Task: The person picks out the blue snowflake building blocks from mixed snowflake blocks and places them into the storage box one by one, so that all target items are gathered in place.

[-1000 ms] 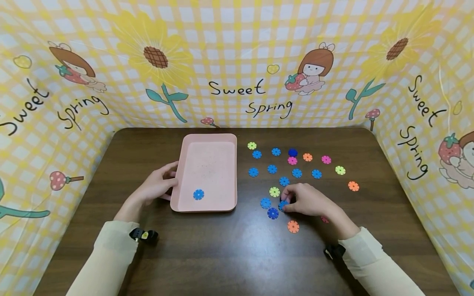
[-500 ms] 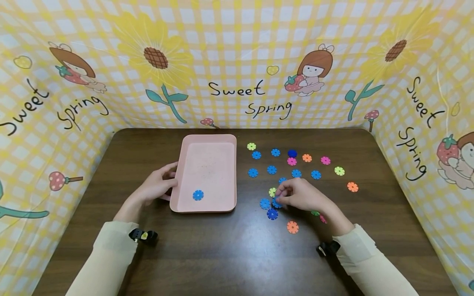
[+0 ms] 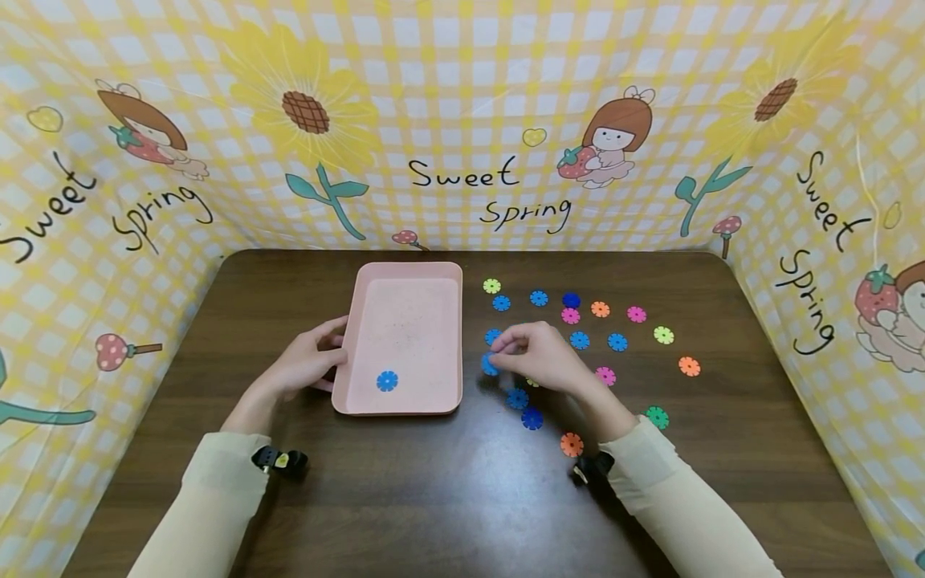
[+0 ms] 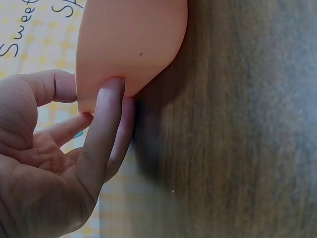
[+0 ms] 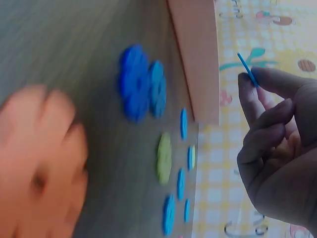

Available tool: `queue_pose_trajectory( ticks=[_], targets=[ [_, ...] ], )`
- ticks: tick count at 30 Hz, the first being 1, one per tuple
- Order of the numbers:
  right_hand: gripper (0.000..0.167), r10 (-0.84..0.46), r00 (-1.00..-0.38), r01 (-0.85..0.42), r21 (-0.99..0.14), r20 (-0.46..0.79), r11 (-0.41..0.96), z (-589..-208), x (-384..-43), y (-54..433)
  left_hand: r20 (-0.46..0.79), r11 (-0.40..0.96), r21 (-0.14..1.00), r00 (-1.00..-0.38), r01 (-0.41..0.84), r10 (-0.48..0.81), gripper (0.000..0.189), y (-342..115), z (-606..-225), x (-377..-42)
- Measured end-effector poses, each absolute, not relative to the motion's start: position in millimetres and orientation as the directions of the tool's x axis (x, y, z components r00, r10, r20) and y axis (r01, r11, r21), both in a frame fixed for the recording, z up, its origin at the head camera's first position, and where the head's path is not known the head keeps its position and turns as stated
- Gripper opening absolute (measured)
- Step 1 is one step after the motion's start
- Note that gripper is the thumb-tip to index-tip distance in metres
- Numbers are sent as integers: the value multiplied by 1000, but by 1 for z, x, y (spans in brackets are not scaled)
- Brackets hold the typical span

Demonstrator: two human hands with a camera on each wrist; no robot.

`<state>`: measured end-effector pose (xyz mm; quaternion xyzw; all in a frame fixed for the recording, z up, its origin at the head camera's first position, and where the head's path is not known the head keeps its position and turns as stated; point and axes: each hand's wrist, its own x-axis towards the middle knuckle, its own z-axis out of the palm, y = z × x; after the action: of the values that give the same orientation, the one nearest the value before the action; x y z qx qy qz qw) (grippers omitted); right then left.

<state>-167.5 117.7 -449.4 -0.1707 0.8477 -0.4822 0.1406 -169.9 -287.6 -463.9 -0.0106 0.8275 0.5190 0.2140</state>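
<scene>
My right hand pinches a blue snowflake disc between thumb and fingertip, just right of the pink tray. The right wrist view shows that disc edge-on, raised above the table. At the tray's left side, my left hand holds the wall. In the left wrist view, fingers lie against the tray's outer wall and at its rim. One blue disc lies flat inside the tray, near its front. A yellow-green disc is mostly hidden under my right hand.
Right of the tray, loose discs are spread over the brown table: a dark blue disc, an orange disc, a green disc, a pink disc and several more. A yellow checked cloth walls the back and sides.
My right hand has lifted the blue disc off the table and carried it left toward the tray, uncovering the green and pink discs. My left hand and the tray have stayed put.
</scene>
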Motion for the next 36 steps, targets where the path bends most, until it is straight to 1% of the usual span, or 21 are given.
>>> queue_pose_trajectory(
  ticks=[9,16,25,30,36],
  targets=[
    [14,-365,-929,-112,-884,-69,453,-447,-181,62,-374,458,853,-905,-250,203,74,-288,-464,-170],
    [14,-381,-922,-108,-897,-72,430,-451,-188,21,-380,455,852,-903,-259,198,74,-287,-464,-170],
    [15,-404,-912,-112,-911,-64,397,-455,-193,-19,-378,463,849,-906,-256,192,73,-289,-464,-170],
    [13,-401,-913,-116,-896,-75,430,-462,-194,-35,-379,462,849,-905,-257,193,73,-288,-463,-170],
    [10,-362,-927,-109,-851,-100,513,-472,-195,-46,-373,453,855,-906,-251,201,73,-288,-465,-170]
  ],
)
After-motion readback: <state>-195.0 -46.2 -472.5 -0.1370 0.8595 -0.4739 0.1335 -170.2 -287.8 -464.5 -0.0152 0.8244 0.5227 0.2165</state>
